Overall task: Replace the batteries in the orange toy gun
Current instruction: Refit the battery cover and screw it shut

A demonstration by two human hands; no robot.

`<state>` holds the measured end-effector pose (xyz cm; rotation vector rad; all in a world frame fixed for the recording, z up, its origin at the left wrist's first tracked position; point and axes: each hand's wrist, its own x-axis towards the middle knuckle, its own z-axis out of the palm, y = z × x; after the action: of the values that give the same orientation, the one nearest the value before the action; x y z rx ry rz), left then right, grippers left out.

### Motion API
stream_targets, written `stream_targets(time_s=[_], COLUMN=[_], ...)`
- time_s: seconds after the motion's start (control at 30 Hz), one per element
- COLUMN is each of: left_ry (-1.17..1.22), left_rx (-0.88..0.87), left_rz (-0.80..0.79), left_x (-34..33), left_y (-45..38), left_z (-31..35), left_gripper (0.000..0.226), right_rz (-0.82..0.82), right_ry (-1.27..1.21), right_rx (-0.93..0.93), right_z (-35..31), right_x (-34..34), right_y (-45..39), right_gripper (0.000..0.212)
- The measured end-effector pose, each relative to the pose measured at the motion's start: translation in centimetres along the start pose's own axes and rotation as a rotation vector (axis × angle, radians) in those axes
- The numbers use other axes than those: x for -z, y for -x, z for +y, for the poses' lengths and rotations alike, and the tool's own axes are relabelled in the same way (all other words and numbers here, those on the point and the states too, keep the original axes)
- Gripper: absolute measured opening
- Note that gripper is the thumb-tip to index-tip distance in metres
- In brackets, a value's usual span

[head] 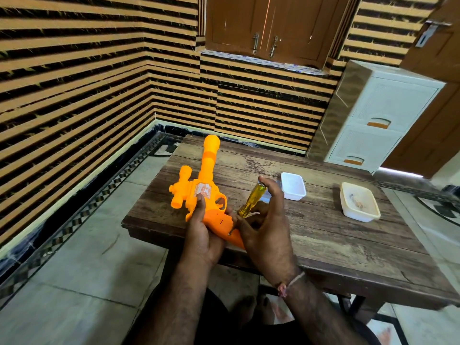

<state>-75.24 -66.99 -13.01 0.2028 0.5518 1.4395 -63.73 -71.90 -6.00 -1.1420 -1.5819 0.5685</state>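
Head view showed the left hand [199, 235] gripping the orange plastic toy gun [199, 192] at the wooden table's [323, 232] near edge, the right hand [266, 227] holding a yellow-handled screwdriver [251, 202] on the grip screw. Cover looked closed; battery swap remained undone.

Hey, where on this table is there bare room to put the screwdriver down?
Bare wood lies on the table nearest you, right of the right hand, and between the white tub and the cream tub. It is crowded at the left edge, around the toy gun, screwdriver and left hand.
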Motion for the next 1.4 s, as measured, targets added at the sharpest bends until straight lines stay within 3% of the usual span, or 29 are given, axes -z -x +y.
stream_targets(time_s=[0.17, 0.27, 0.37, 0.5, 0.67, 0.83, 1.03, 1.2, 1.4], left_ry=[-0.035, -0.057, -0.016, -0.032, 0.017, -0.017, 0.014, 0.043, -0.007], left_rx=[-0.02, -0.032, -0.018, -0.037, -0.051, -0.073, -0.07, -0.071, -0.09], left_rz=[-0.003, 0.058, 0.064, 0.042, 0.083, 0.076, 0.056, 0.06, 0.09], left_x=[0.0, 0.0, -0.1, 0.0, 0.4, 0.7, 1.2, 0.7, 0.5], left_y=[0.1, 0.2, 0.2, 0.3, 0.0, -0.5, -1.0, -0.7, -0.7], left_z=[0.1, 0.2, 0.2, 0.2, 0.0, 0.0, -0.2, 0.0, 0.0], left_gripper=[0.05, 0.064, 0.079, 0.066, 0.089, 0.1, 0.076, 0.052, 0.064], right_rz=[-0.027, -0.06, -0.118, -0.168, -0.155, -0.379, -0.518, -0.634, -0.674], right_ry=[0.038, 0.08, 0.162, 0.116, 0.228, 0.445, 0.747, 0.914, 1.004], right_rx=[0.052, 0.069, 0.072, 0.11, 0.154, 0.101, 0.191, 0.137, 0.13], right_z=[0.2, 0.3, 0.2, -0.5, -1.7, -4.0, -5.5, -7.1, -8.2], right_x=[0.0, 0.2, 0.4, 0.7, 2.2, 3.5, 3.2, 3.5, 3.4], right_y=[0.3, 0.1, -0.3, -0.7, -2.4, -4.8, -6.2, -6.4, -6.5], right_gripper=[0.095, 0.094, 0.087, 0.064, 0.032, 0.037, 0.014, 0.02, 0.033])
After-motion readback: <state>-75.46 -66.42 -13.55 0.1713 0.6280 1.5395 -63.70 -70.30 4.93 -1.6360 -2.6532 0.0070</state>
